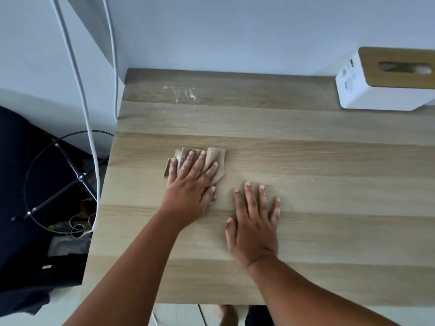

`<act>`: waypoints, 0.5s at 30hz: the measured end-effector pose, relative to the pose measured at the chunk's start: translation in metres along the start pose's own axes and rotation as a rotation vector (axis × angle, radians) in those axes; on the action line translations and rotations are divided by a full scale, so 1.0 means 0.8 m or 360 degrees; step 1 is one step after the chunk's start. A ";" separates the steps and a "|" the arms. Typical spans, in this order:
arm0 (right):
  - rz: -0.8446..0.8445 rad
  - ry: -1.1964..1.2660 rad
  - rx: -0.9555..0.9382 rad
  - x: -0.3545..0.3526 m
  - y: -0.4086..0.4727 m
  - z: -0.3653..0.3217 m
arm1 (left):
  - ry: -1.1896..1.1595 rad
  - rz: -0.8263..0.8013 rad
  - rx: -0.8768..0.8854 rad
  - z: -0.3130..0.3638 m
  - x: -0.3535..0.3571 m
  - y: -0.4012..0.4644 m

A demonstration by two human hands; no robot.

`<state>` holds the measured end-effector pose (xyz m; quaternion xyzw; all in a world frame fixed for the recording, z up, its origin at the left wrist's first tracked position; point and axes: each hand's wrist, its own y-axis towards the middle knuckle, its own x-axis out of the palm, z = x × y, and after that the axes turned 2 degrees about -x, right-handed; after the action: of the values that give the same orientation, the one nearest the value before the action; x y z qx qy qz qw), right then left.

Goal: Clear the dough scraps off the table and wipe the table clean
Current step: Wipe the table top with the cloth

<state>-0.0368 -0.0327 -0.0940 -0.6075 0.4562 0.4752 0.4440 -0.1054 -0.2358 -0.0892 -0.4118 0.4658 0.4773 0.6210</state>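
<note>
On the light wooden table (pixel 306 161), my left hand (pixel 188 187) presses flat on a crumpled beige cloth (pixel 215 158) left of the table's middle, fingers spread over it. Beside it, my right hand (pixel 254 224) lies flat on the bare wood, palm down, fingers apart, holding nothing. A patch of white flour specks and small dough crumbs (pixel 181 91) is scattered near the table's far left corner, well beyond the cloth.
A white tissue box with a wooden lid (pixel 386 83) stands at the far right against the wall. White cables (pixel 80 90) hang past the table's left edge. A black wire-frame object (pixel 58 180) and clutter lie on the floor to the left.
</note>
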 end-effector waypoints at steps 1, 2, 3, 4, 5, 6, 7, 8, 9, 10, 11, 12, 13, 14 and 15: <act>0.0010 0.0007 -0.0001 0.001 0.000 0.000 | -0.0003 0.0028 0.0017 -0.003 0.003 -0.016; 0.0019 0.0021 -0.0001 0.001 0.000 0.000 | -0.0003 0.0049 0.0021 -0.006 0.005 -0.032; 0.0026 0.0036 -0.0003 0.001 0.000 0.000 | -0.0001 0.0064 0.0013 -0.009 0.006 -0.048; 0.0030 0.0045 -0.0006 0.001 0.000 0.000 | 0.0001 0.0076 -0.0006 -0.011 0.006 -0.063; 0.0027 0.0048 -0.0007 0.002 0.000 0.000 | 0.0005 0.0081 -0.0035 -0.014 0.006 -0.077; 0.0018 0.0048 -0.0008 0.002 0.000 0.002 | 0.0007 0.0078 -0.0078 -0.016 0.005 -0.092; 0.0008 0.0051 -0.0011 0.000 -0.001 0.002 | 0.0007 0.0074 -0.0134 -0.017 0.001 -0.106; 0.0001 0.0056 -0.0010 -0.001 -0.002 0.003 | -0.0001 0.0070 -0.0197 -0.017 -0.002 -0.119; -0.0009 0.0062 -0.0004 -0.003 -0.002 0.005 | -0.0007 0.0067 -0.0262 -0.015 -0.006 -0.128; -0.0027 0.0067 0.0005 -0.005 -0.002 0.004 | -0.0007 0.0055 -0.0323 -0.014 -0.010 -0.134; -0.0052 0.0072 0.0015 -0.007 -0.001 0.002 | -0.0011 0.0034 -0.0380 -0.012 -0.013 -0.138; -0.0079 0.0082 0.0024 -0.012 0.003 0.001 | -0.0019 0.0016 -0.0430 -0.010 -0.017 -0.139; -0.0101 0.0096 0.0029 -0.017 0.011 0.001 | -0.0032 0.0003 -0.0473 -0.009 -0.020 -0.136; -0.0120 0.0117 0.0032 -0.023 0.024 0.005 | -0.0043 -0.0005 -0.0508 -0.007 -0.023 -0.131; -0.0138 0.0139 0.0029 -0.030 0.040 0.010 | -0.0052 -0.0010 -0.0539 -0.008 -0.026 -0.124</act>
<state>-0.0729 -0.0276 -0.0751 -0.6428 0.4526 0.4244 0.4493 -0.0118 -0.2664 -0.0638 -0.5041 0.3673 0.5538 0.5516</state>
